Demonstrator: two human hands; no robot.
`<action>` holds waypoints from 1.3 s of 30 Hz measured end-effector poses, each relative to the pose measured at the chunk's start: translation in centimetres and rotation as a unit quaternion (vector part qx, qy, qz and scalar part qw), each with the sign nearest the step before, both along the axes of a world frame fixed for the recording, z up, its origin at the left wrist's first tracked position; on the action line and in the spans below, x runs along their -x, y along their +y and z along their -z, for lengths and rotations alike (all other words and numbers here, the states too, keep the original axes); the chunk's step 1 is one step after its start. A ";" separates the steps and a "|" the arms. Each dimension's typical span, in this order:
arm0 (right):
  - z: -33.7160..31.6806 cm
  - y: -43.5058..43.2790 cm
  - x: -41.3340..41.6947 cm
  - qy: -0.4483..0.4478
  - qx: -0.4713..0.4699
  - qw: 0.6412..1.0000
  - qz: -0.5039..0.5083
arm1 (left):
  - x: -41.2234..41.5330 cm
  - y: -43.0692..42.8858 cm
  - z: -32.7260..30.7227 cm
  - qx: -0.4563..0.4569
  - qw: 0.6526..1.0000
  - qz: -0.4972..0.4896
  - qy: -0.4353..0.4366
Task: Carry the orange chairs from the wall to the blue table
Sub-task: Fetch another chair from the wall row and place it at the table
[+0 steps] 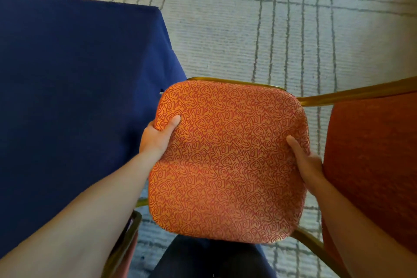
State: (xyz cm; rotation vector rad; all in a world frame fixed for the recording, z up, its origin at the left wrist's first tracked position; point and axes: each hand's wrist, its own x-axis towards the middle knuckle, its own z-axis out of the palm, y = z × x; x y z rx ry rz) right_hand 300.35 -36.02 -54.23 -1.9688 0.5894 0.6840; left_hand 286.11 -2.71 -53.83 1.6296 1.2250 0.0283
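Observation:
An orange chair with a red swirl-patterned seat (228, 160) and a gold metal frame fills the middle of the view. My left hand (158, 136) grips the seat's left edge, thumb on top of the cushion. My right hand (306, 165) grips the right edge, thumb lying along the top. The blue table (74, 97), draped in a dark blue cloth, stands directly to the left, and the seat's left edge sits at the cloth's hanging side. Part of the chair's red-orange backrest (372, 165) with a gold rail shows at the right.
Pale grey carpet with a darker grid of lines (270, 29) stretches ahead and to the right. Another gold frame piece (126, 239) with reddish padding shows at the bottom left beside my dark trouser leg (203, 259).

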 end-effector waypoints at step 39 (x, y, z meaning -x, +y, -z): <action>29.9 2.1 -4.6 0.056 0.067 0.996 0.029 | -6.6 2.6 31.8 0.033 0.995 0.000 0.098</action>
